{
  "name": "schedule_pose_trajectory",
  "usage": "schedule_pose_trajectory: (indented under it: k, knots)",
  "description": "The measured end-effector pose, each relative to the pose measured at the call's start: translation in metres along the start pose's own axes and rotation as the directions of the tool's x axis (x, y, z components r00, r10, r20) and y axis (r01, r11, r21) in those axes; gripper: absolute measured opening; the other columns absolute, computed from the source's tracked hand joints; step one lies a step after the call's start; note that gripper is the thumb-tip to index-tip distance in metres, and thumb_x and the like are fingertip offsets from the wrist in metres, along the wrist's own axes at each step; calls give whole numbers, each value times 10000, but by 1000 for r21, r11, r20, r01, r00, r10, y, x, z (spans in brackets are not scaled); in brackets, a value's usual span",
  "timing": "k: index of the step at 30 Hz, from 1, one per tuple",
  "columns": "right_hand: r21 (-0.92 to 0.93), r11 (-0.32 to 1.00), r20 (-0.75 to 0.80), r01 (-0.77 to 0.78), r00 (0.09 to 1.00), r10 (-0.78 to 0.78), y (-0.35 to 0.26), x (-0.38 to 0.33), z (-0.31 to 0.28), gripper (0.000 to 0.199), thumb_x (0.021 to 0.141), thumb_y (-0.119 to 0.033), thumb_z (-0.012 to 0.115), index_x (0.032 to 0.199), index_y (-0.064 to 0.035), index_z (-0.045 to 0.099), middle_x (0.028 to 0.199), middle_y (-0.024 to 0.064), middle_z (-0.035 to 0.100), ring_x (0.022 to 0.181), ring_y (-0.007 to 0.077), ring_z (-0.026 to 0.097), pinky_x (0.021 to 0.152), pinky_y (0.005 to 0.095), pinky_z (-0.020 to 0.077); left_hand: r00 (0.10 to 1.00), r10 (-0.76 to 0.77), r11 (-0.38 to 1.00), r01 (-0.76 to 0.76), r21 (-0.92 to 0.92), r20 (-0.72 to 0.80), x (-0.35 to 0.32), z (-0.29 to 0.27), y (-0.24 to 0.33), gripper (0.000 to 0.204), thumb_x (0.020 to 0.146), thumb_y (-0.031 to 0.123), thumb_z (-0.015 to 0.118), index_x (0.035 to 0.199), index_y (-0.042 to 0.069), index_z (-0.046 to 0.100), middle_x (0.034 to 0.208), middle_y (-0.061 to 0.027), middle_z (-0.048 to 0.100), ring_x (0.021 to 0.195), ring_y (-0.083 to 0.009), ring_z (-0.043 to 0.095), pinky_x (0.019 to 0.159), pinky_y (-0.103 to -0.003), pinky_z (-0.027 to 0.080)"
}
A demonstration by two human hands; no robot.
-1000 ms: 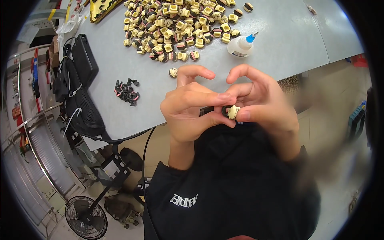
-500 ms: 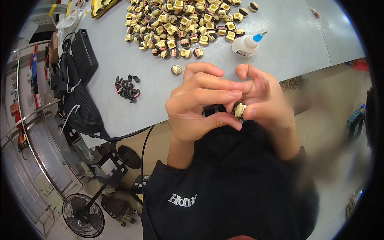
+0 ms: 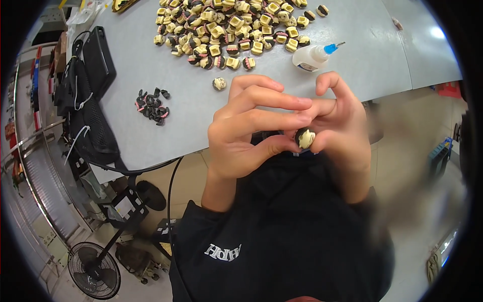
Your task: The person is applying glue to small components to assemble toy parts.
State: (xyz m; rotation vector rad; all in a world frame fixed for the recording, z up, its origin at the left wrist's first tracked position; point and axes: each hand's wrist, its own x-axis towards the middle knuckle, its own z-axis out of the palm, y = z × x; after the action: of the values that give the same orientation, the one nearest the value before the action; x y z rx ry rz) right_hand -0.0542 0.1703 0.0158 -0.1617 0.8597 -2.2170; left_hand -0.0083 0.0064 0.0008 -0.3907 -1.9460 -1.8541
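Between my hands, just past the table's near edge, is a small cream-and-black molded figure (image 3: pixel 306 138). My right hand (image 3: pixel 342 128) pinches it with the thumb against the curled index finger. The thumb of my left hand (image 3: pixel 246 126) presses at its other side, while the longer left fingers reach across above it to the right fingers. On the table beyond my left hand lies a single similar cream piece (image 3: pixel 219 83). A white squeeze bottle (image 3: pixel 311 58) with a blue cap and a thin metal tip stands beyond my right hand.
A large heap of cream, black and pink pieces (image 3: pixel 231 30) covers the far middle of the grey table (image 3: pixel 186 116). Small black and pink curved parts (image 3: pixel 152 106) lie left of my hands. A black box-shaped device (image 3: pixel 98 63) and a mesh-covered pouch (image 3: pixel 90 126) with cables line the left edge.
My left thumb has come closer to the small figure and now touches it. The figure has turned a little in my fingers. The whole view has shifted slightly.
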Motion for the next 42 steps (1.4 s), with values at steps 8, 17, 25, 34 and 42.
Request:
schedule_pose_trajectory:
  k: [8, 17, 25, 34, 42]
  knots:
    - [-238, 971, -97, 18, 994, -43, -10, -6, 23, 629, 614, -80, 791, 998, -60, 294, 759, 142, 623, 729, 224, 583, 681, 307, 458, 999, 38, 999, -38, 26, -16, -3, 1, 2, 235, 606, 258, 738, 816, 159, 700, 1025, -77, 623, 1013, -221, 455, 904, -409, 310]
    - [-319, 944, -177, 84, 973, -146, -1, -6, 27, 625, 599, -124, 802, 873, -115, 240, 698, 128, 609, 694, 205, 528, 657, 284, 422, 980, 181, 931, -144, 336, -80, -11, 4, -4, 184, 634, 310, 735, 530, 202, 628, 1291, -57, 350, 1308, -347, 158, 979, -506, 244]
    - [-348, 929, -110, 124, 979, -172, 0, -5, 21, 635, 597, -150, 809, 856, -122, 229, 699, 125, 605, 687, 205, 521, 647, 283, 421, 967, 255, 903, -234, 361, -11, -8, 1, -5, 198, 653, 283, 719, 504, 210, 611, 1263, -3, 365, 1310, -354, 143, 977, -518, 260]
    - [-35, 999, -59, -16, 998, 14, 1, 3, 10, 463, 700, -5, 699, 884, -78, 281, 806, 174, 608, 761, 216, 585, 704, 297, 462, 975, 189, 919, -135, 372, -113, -12, 3, -7, 175, 689, 349, 716, 693, 176, 687, 1163, -40, 424, 1277, -341, 212, 976, -491, 273]
    - [80, 995, -78, -64, 994, 71, 6, 0, 19, 431, 731, -144, 709, 911, -86, 322, 830, 130, 581, 806, 202, 590, 700, 274, 468, 984, 134, 957, -98, 272, -117, -8, 3, -6, 300, 710, 381, 704, 842, 112, 694, 1108, -100, 464, 1242, -327, 257, 989, -474, 250]
